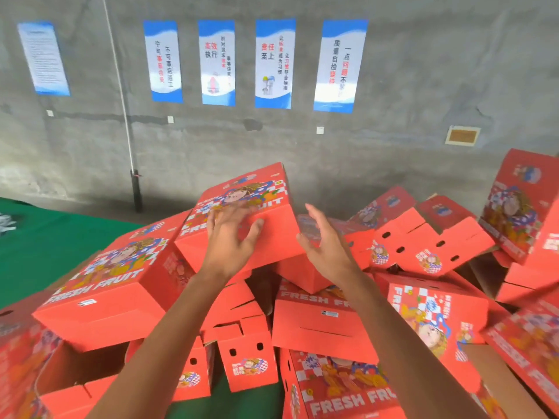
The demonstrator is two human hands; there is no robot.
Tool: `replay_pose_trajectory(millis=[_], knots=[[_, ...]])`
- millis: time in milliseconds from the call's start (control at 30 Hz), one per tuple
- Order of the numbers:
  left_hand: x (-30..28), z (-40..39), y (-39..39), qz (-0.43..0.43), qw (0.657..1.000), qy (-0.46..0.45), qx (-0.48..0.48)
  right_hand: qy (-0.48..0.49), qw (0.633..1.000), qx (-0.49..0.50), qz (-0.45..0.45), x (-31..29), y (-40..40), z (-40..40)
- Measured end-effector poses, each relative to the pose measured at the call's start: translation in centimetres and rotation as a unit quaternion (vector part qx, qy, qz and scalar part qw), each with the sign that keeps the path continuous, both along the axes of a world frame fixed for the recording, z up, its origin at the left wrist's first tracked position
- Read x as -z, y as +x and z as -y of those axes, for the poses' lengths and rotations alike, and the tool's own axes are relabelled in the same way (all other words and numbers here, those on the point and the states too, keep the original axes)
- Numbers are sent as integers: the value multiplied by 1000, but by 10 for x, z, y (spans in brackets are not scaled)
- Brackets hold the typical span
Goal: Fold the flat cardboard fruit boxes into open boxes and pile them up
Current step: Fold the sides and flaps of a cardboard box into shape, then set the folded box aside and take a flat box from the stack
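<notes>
A bare grey concrete wall (393,140) fills the upper half. Five blue-and-white posters (217,62) hang along it from ten to one o'clock. A thin pipe (121,95) runs down it at eleven. Green floor covering (45,246) lies at nine o'clock.

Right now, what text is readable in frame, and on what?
"FRESH FRUIT": red printed cardboard fruit box on the left, and other boxes in the pile.
"高效执行": second blue-and-white wall poster.
"责任至上": third poster.
Small poster columns, far-left sheet, brass wall plaque: too blurred.

Even daylight, soft shadows, motion blur, wide-angle bending at edges
</notes>
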State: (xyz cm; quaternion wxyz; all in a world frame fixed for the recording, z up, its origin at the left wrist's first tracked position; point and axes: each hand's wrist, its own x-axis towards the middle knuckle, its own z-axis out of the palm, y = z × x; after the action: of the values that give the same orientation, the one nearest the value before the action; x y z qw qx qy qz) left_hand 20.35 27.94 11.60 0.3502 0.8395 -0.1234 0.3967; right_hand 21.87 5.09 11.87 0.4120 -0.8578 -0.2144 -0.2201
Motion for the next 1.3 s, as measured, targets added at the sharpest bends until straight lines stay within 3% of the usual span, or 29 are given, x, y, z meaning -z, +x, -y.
replay_pose_trajectory(millis=[133, 233, 433, 667, 800, 900, 967, 1167, 1300], knots=[[16, 44, -27, 83, 995, -14, 58, -1, 999, 47, 9, 10, -34, 45], [64, 80, -57, 52, 993, -25, 98, 24, 996, 80, -24, 43, -68, 87], [195, 138, -131, -101, 983, 21, 153, 36, 981, 129, -138, 156, -146, 162], [300, 161, -179, -244, 964, 53, 92, -22, 957, 156, -245, 256, -211, 199], [343, 155, -203, -452, 889, 65, 23, -89, 927, 168, -324, 308, -240, 215], [371, 147, -220, -511, 855, 82, 41, -234, 874, 153, -397, 345, -258, 221], [383, 145, -225, -516, 849, 104, 46, -309, 851, 148, -399, 362, -266, 222], [384, 151, -214, -413, 877, 245, 4, -420, 838, 111, -332, 385, -266, 228], [394, 143, -215, -255, 907, 315, 115, -421, 846, 107, -309, 391, -258, 231]])
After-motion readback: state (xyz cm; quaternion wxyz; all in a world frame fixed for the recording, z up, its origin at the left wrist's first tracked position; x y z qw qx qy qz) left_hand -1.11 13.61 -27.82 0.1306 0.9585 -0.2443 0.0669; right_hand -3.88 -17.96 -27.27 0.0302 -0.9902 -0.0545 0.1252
